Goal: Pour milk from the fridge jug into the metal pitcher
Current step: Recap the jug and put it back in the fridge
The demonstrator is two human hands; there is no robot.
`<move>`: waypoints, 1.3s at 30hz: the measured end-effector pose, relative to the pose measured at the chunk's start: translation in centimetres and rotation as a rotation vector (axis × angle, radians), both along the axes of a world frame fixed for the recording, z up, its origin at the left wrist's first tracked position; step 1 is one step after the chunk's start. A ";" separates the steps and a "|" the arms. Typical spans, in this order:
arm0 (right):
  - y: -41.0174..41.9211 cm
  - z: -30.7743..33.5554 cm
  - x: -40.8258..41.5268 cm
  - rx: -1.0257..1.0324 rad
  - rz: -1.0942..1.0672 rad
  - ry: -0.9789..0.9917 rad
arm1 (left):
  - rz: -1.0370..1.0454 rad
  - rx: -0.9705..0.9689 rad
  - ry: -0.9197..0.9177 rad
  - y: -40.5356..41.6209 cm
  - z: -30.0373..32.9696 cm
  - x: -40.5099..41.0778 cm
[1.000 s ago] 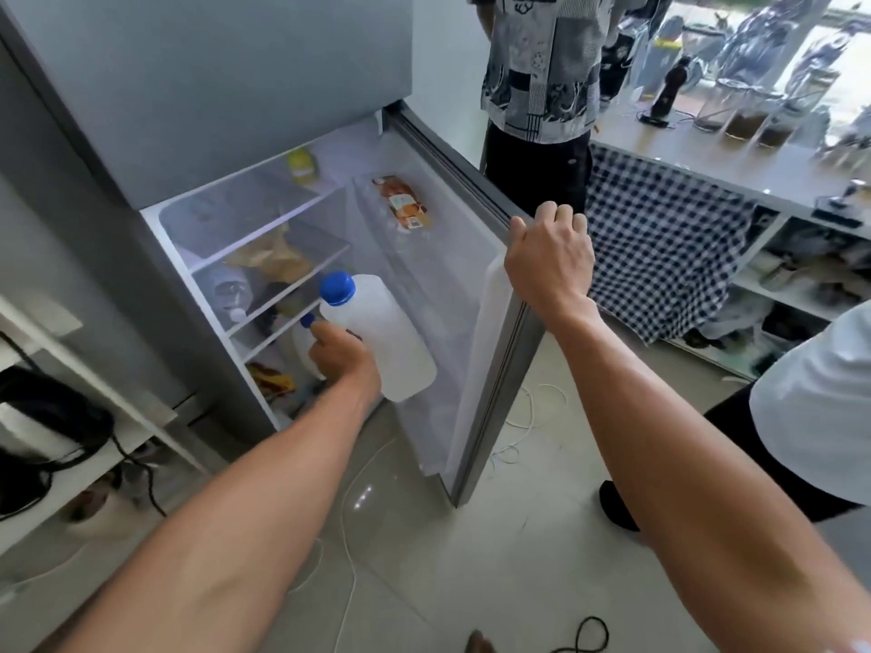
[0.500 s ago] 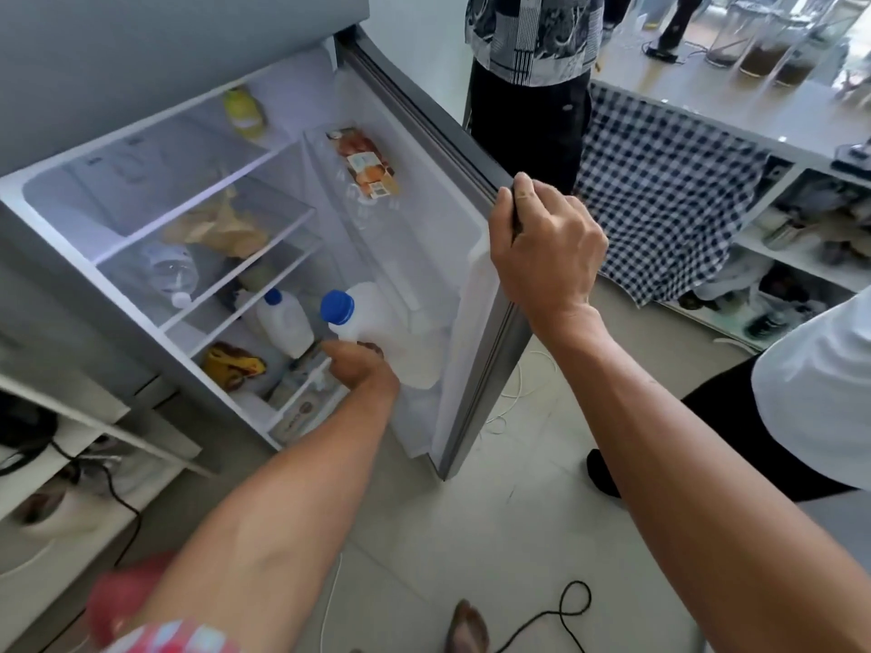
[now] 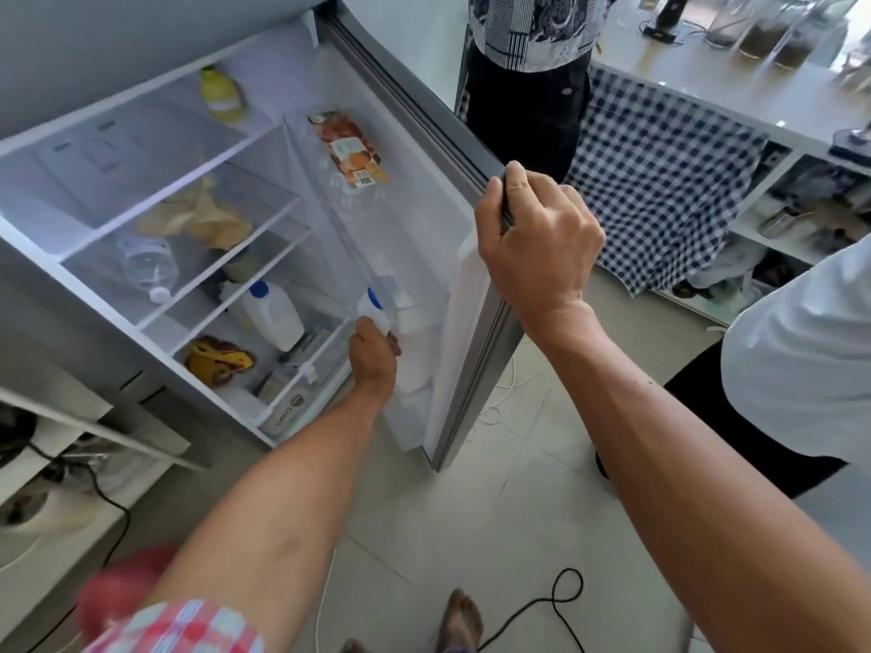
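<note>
Head view shows the left hand closed around the white plastic milk jug with a blue cap, which sits low in the door rack of the open grey fridge door, partly hidden behind the clear rack wall. The right hand is wrapped firmly on the top edge of this door and holds it open. A second, smaller white jug with a blue cap stands on the lower glass shelf, apart from the hand. The metal pitcher is not visible in this view. I judge that the step in hand concerns the jug at the door rack; whether it is being taken out or set in, I cannot tell. If the milk is not yet poured, the next move calls for lifting the jug straight up over the rack wall, keeping it upright, then carrying it to the pitcher.
</note>
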State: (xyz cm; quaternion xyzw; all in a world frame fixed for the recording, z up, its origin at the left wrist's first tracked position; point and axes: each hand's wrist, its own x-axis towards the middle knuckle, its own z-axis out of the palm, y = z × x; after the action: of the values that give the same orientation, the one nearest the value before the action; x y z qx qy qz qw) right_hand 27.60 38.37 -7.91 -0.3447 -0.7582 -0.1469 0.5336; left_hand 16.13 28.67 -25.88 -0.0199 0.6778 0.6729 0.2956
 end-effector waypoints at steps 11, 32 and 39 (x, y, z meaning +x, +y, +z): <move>-1.0 0.3 -0.1 -0.034 -0.002 -0.034 | -0.349 -0.198 0.249 -2.0 1.1 -0.8; -14.7 3.0 -5.4 -0.387 0.150 -0.321 | -0.231 -0.124 0.578 -11.7 13.0 -8.1; -16.5 2.7 -8.6 -0.465 0.578 -0.295 | -0.196 -0.158 0.555 -15.9 13.8 -12.5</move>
State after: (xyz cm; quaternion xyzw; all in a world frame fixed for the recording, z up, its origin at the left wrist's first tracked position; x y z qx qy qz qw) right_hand 18.96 21.85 -5.24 -0.2041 -0.9055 0.1369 0.3458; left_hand 3.61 12.73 -12.08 0.2076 0.7815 0.5661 0.1602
